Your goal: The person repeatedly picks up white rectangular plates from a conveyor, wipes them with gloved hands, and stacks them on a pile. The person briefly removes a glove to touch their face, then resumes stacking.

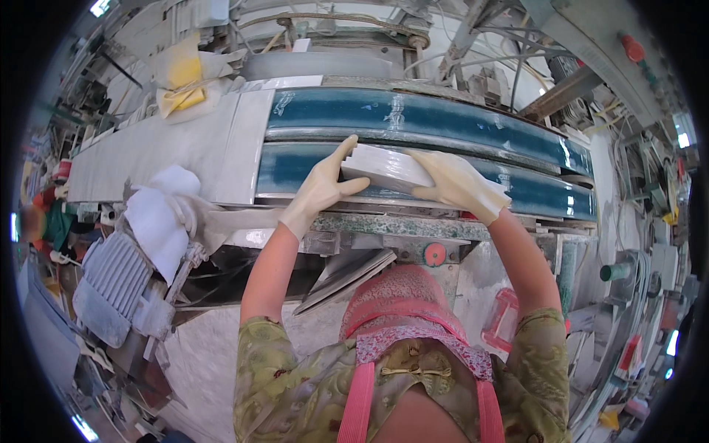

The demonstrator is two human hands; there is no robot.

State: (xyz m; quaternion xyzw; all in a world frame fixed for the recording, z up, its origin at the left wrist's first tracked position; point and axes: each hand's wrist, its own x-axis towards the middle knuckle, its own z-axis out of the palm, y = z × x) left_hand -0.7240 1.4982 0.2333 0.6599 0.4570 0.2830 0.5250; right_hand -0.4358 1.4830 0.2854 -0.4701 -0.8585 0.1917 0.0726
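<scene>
Two gloved hands, left hand (323, 186) and right hand (459, 184), fingers clamped on a white tile stack (384, 168) over the blue conveyor belt (413, 114).

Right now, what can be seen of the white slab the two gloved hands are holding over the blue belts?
The white slab is a flat, long rectangular piece, pale and stone-like or ceramic, with a stepped or layered near edge that may mean stacked pieces. It lies roughly level, slightly tilted, above the lower blue belt. The left hand grips its left end, thumb below and fingers behind; the right hand covers its right end. Both wear cream gloves.
</scene>
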